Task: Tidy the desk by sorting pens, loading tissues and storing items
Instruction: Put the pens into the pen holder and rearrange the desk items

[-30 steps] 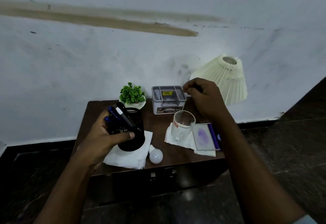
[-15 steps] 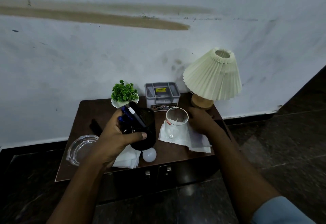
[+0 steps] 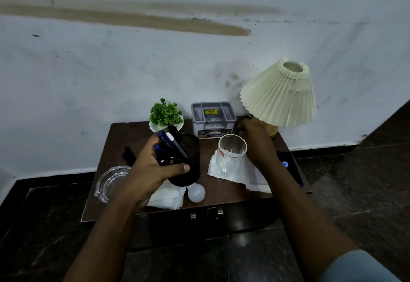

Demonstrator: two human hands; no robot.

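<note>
Pens of blue and black plastic (image 3: pixel 172 143) stand in the black mesh cup (image 3: pixel 188 164), which my left hand (image 3: pixel 150 168) clamps, tilted, above the brown wooden desk (image 3: pixel 124 135). Tip it further and they could slide out. My right hand (image 3: pixel 255 141) curls behind the clear glass tumbler (image 3: pixel 231 152); whether it holds anything I cannot tell. Drawing back, my wrist may topple that glass.
</note>
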